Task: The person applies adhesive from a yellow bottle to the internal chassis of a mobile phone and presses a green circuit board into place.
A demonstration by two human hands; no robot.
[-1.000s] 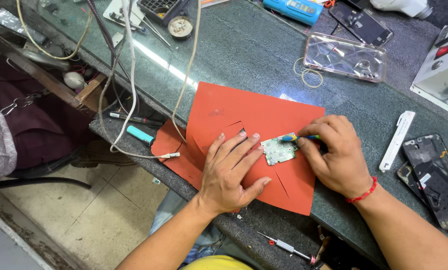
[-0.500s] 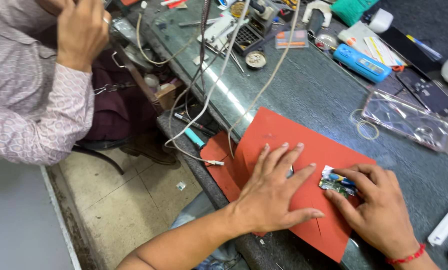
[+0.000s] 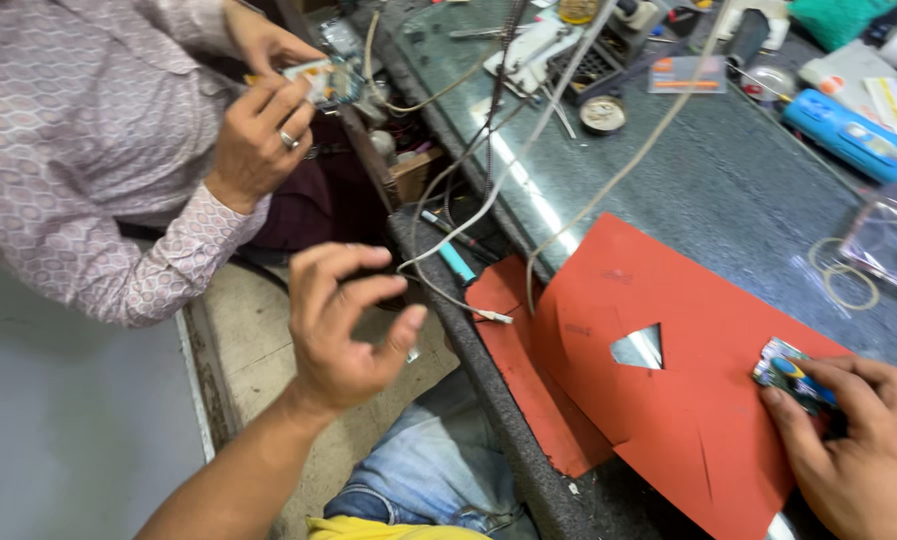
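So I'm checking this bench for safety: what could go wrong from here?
The right hand alone pins the small circuit board on the red mat, so it might slip. The left hand is off the bench in mid-air, beside loose cables hanging over the counter edge, and could snag them. The mat overhangs that edge and might slide.

**What We Can't See Well**

The right hand point(image 3: 858, 450) runs off the bottom corner, and its fingers cover part of the small circuit board point(image 3: 790, 378). The red mat point(image 3: 668, 400) is cut off at the bottom edge. A co-worker's hands point(image 3: 258, 130) hide most of a little board point(image 3: 323, 80). The clear plastic case point(image 3: 893, 245) runs off the right edge.
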